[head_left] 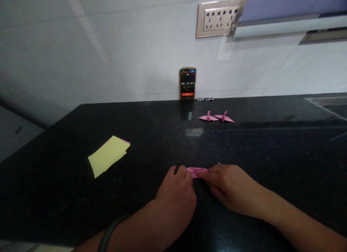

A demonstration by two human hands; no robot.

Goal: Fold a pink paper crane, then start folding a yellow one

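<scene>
Left hand [177,194], right hand [230,185] touching pink paper [197,170]; paper cranes [208,118] beyond.

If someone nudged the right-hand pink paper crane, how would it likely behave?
The right-hand crane is probably very light, being folded from thin-looking paper. It would likely slide easily, since the black counter looks smooth and glossy. Its thin, spread wings would probably bend if pressed.

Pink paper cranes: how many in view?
2: left pink folded paper crane and right pink folded paper crane, side by side on the glossy black stone counter. No others visible.
</scene>
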